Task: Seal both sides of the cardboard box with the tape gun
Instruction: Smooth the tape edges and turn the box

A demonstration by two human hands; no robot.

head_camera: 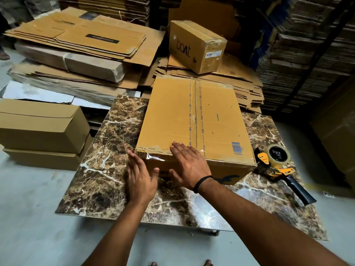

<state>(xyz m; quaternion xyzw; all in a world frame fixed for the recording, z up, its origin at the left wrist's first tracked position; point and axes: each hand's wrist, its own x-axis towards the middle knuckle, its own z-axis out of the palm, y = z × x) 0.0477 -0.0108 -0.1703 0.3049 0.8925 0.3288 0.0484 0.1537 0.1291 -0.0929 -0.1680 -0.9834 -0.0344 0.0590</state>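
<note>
I see bare surface left of my left hand, which is flat, fingers spread, holding nothing, at the cardboard box near-left corner. Right hand is open, palm flat on the box's near edge. Tape gun lies right of both hands, w/ little room to the surface edge.

Dim, overhead-lit wide-angle view, bowed edges, dark right-hand stacks.

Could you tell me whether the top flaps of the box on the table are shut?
Shut: the box flaps lie flat, meeting along the middle seam.
</note>
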